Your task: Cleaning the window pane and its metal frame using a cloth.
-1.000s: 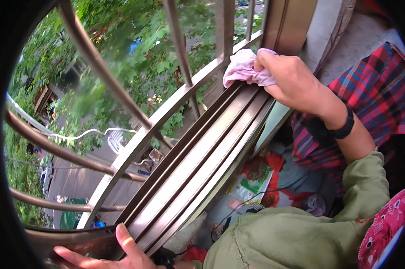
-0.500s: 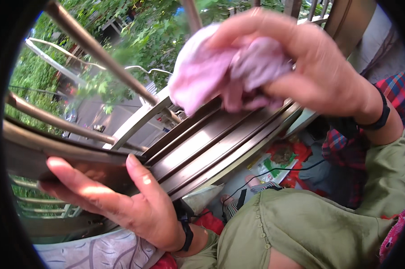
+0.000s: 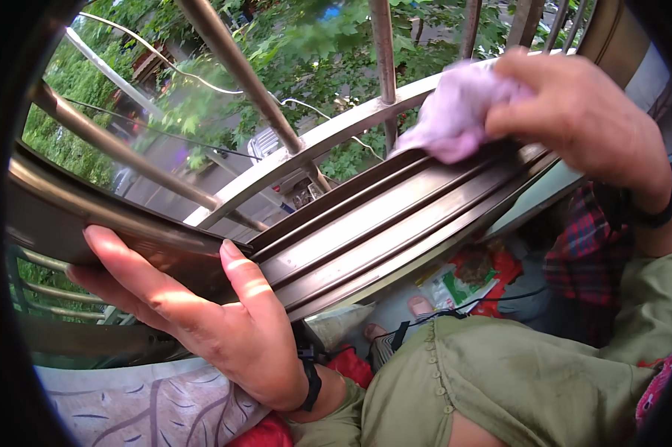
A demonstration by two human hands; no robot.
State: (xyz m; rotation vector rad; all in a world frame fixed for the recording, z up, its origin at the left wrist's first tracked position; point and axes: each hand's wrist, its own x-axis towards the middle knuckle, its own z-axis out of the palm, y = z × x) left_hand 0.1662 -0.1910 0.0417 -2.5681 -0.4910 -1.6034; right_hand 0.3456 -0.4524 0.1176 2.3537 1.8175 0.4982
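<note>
Head view: right hand (image 3: 585, 115), upper right, clamped on pink cloth (image 3: 459, 115) at the window track (image 3: 395, 212). Left hand (image 3: 220, 324), lower left, spread against dark frame (image 3: 153, 257). Loose folds could catch on the track; a slackened grip could drop the cloth between metal bars (image 3: 240, 74) hemming the upper left. Plaid fabric (image 3: 585, 261) sits at right.

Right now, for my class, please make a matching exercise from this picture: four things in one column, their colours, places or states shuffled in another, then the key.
1. Cloth
2. Left hand
3. Shirt
4. Plaid fabric

A. Olive green
B. Spread open at the brown frame
C. Red and blue
D. Bunched in the right hand

Pairs: 1-D, 2-B, 3-A, 4-C
</note>
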